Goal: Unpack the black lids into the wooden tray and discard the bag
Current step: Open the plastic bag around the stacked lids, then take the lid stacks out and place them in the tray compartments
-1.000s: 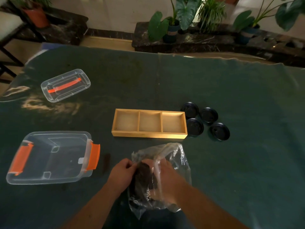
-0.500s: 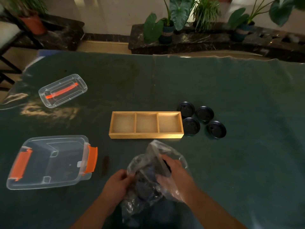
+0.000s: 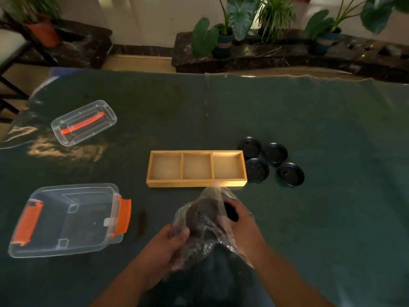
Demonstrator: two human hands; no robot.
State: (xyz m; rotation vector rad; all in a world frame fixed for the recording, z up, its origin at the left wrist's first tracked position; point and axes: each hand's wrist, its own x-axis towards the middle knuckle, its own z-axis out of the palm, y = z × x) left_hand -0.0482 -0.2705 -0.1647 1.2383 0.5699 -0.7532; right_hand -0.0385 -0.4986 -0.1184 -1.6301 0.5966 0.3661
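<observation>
1. Head view, nearest: left hand [image 3: 164, 249] gripping the lower side of a clear plastic bag [image 3: 205, 227], fingers closed on the film.
2. Right hand [image 3: 240, 222] inside the bag's open side, curled around a black lid [image 3: 230, 210]; more dark lids bunched within the bag, count unclear.
3. Just beyond the bag: wooden tray [image 3: 197, 182] with three compartments, all bare.
4. Touching or just beside the tray's right end: four black lids on the table [image 3: 271, 161], lying flat in a loose cluster.
5. Left of the hands: clear bin with orange latches [image 3: 66, 220].
6. Farther left: its clear cover with orange handle [image 3: 84, 122].
7. Underneath everything: dark green table cover [image 3: 332, 129].
8. Farthest: potted plants [image 3: 239, 21] along a dark stone ledge.
</observation>
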